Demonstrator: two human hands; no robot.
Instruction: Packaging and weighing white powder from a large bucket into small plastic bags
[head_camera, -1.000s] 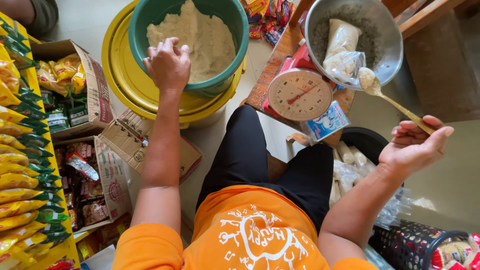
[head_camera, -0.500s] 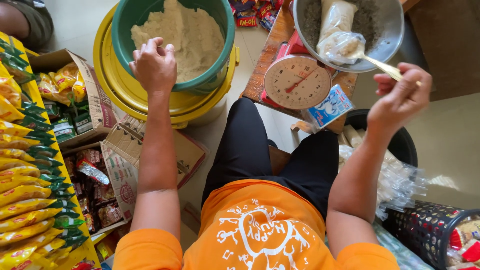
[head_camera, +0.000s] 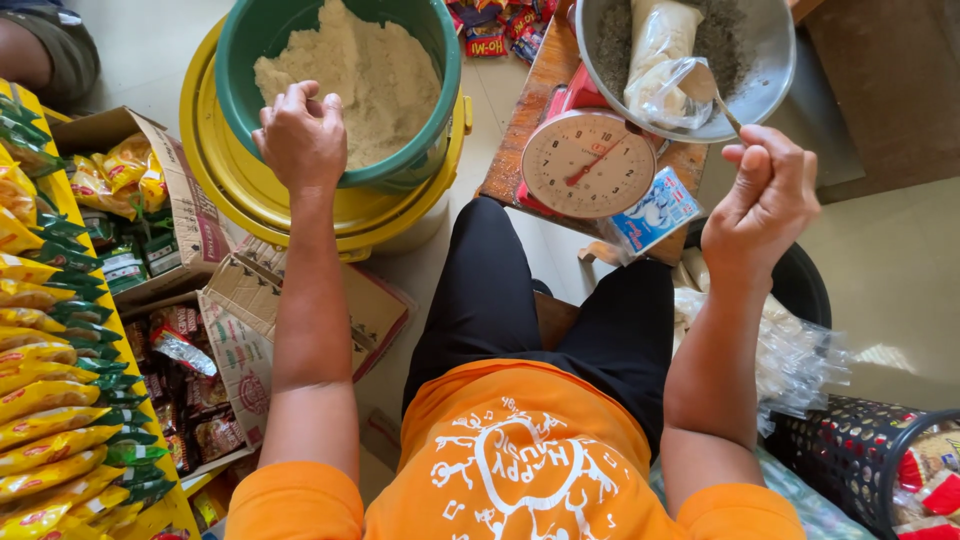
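Right grip (head_camera: 762, 195) around spoon handle (head_camera: 728, 115) — bowl end hidden in bag (head_camera: 668, 70).

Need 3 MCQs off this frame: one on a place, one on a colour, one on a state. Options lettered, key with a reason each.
1. Where does the left hand rest?
A. on the rim of the green bucket
B. on the scale dial
C. on a cardboard box

2. What colour is the tub under the green bucket?
A. blue
B. yellow
C. black

3. What state is the clear bag in the metal bowl?
A. empty and flat
B. tied shut
C. partly filled, mouth open

Key: 1 A, the fingers curl over the bucket's near rim; 2 B, a yellow rim rings the bucket; 3 C, pale powder fills it and the right hand holds a spoon at its mouth.
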